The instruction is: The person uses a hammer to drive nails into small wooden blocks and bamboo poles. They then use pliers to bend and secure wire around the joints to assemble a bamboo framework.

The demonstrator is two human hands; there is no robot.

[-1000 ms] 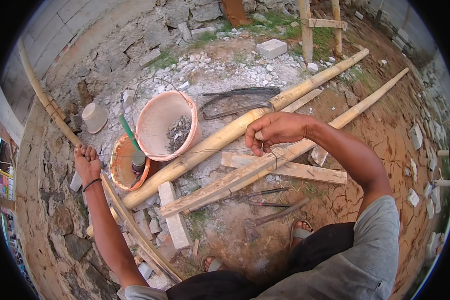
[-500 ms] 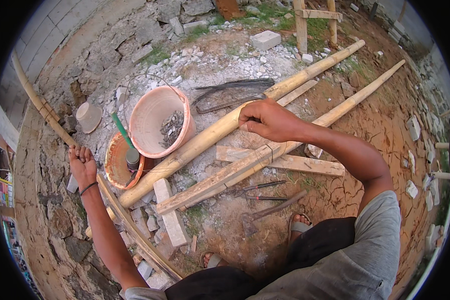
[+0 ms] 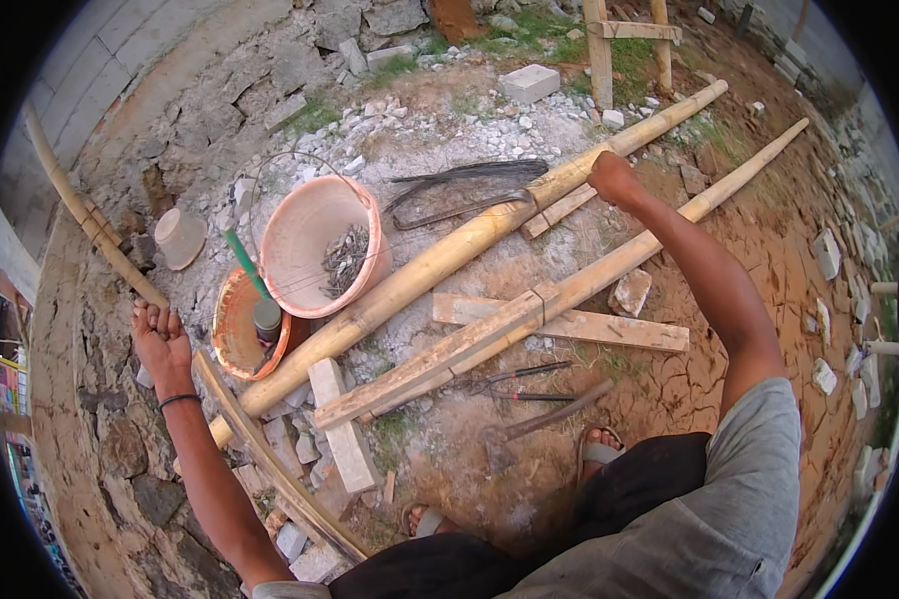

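My left hand (image 3: 162, 344) is held out at the left with its fingers curled, just below the lower end of the visible part of a leaning bamboo pole (image 3: 95, 228). My right hand (image 3: 617, 180) is closed in a fist above a long bamboo pole (image 3: 440, 245) on the ground. Faint thin lines, like wire, cross in front of a pink bucket (image 3: 292, 215) between the hands. What either fist holds is too fine to make out. The bucket contains small grey pieces. Beside it, an orange bucket (image 3: 232, 334) holds a green-handled tool (image 3: 246, 262).
A second bamboo pole (image 3: 709, 205) is bound to a timber (image 3: 420, 359) over a plank (image 3: 619, 327). Near my feet lie a hatchet (image 3: 549, 424) and pincers (image 3: 529, 384). Dark wire (image 3: 464, 180), a white block (image 3: 345, 429) and a small tub (image 3: 180, 238) lie around.
My right hand has moved right and away from me, along the long bamboo pole, farther from my left hand. The left hand has dropped slightly and stays curled.
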